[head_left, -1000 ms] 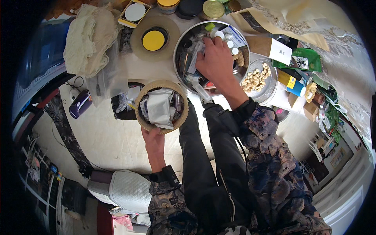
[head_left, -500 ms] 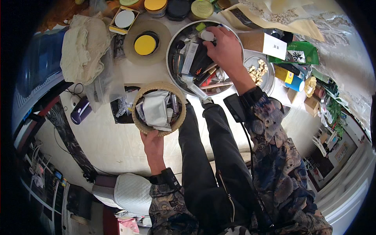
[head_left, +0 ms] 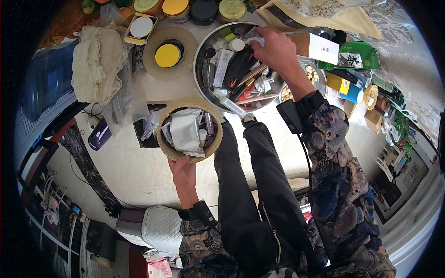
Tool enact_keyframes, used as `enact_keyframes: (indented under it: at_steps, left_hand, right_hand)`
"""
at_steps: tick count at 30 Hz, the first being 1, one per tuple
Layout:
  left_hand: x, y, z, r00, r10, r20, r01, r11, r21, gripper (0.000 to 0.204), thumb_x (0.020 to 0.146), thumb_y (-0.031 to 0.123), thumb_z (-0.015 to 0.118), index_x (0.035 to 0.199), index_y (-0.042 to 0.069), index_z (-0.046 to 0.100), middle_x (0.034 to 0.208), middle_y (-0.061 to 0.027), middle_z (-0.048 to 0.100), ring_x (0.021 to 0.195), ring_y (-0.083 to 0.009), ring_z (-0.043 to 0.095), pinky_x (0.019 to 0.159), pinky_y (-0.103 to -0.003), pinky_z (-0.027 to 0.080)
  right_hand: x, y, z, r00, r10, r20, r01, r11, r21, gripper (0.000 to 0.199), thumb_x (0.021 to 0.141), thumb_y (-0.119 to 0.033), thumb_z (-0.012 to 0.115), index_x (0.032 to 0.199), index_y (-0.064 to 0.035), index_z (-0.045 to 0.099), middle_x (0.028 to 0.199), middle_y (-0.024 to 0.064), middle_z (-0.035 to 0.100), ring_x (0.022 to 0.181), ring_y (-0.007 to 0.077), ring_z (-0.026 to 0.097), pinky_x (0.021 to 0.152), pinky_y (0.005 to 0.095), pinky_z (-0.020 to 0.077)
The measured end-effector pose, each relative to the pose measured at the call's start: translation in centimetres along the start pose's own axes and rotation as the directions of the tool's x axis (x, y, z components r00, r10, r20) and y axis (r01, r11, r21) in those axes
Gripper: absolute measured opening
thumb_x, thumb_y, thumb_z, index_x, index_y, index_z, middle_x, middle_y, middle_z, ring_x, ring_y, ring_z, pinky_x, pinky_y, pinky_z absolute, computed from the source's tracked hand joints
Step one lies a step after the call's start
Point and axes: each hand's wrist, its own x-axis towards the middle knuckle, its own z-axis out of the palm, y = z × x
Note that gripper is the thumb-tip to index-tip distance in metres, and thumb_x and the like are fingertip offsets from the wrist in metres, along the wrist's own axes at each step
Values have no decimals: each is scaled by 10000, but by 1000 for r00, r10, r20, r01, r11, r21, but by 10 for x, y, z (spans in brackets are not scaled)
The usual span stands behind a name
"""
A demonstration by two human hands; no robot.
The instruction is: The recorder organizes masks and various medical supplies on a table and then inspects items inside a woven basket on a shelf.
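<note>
My left hand [head_left: 184, 173] grips the near rim of a round woven basket [head_left: 214, 147]. Inside the basket lie a white packet [head_left: 186, 132] and several small tubes. My right hand [head_left: 278, 50] reaches over the far right part of a large round metal bowl [head_left: 196, 76], its fingers closed on a small pale, bluish-white item [head_left: 255, 36] whose kind I cannot make out. A small container with a white lid [head_left: 236, 45] lies just left of those fingers. Pencil-like sticks, a long white box [head_left: 223, 68] and black pouches fill the bowl.
Beyond the bowl stand several lidded jars [head_left: 202, 10]. A yellow-lidded jar [head_left: 168, 55] sits on a round translucent disc to the left, beside folded lace cloth [head_left: 99, 65]. On the right are a plate of nuts [head_left: 311, 72], a white box [head_left: 323, 48] and a green packet [head_left: 354, 55].
My right hand has let go of the white-lidded container, which now lies in the bowl, and has shifted slightly right onto a pale item. My left hand still holds the basket.
</note>
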Motion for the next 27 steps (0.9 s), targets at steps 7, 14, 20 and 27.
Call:
enact_keyframes:
  at_steps: [7,14,20,27]
  left_hand:
    - [-1,-1,2,999,-23,47,21,999,46,825,692,-46,595,1456,101,322,1419,-75,425,1316,-277,416,1097,-487,358]
    - [-6,-2,19,1000,3,14,-3,1000,14,787,691,-75,584,1426,57,337,1377,-115,463,1272,-302,468,1075,-478,396]
    - [-8,-5,25,999,-12,45,14,999,-51,783,696,-67,580,1428,66,335,1371,-110,468,1271,-298,470,1067,-476,402]
    - [-8,-14,36,999,-40,15,41,996,-74,771,694,-64,579,1419,73,357,1354,-87,481,1240,-283,491,1058,-466,409]
  right_hand:
    - [15,-19,1,989,0,150,21,991,-133,313,680,-200,651,951,-50,697,1011,183,656,937,396,646,782,495,535]
    - [23,-21,8,988,-136,72,151,947,-282,178,680,-156,670,828,-62,704,832,158,685,805,364,686,608,480,540]
    - [27,-18,10,969,-216,123,240,944,-226,118,738,-131,621,811,-85,702,812,160,686,769,359,686,586,470,526]
    - [41,-9,7,938,-285,198,326,919,-222,188,686,-103,639,864,-61,684,885,169,681,865,366,666,684,471,537]
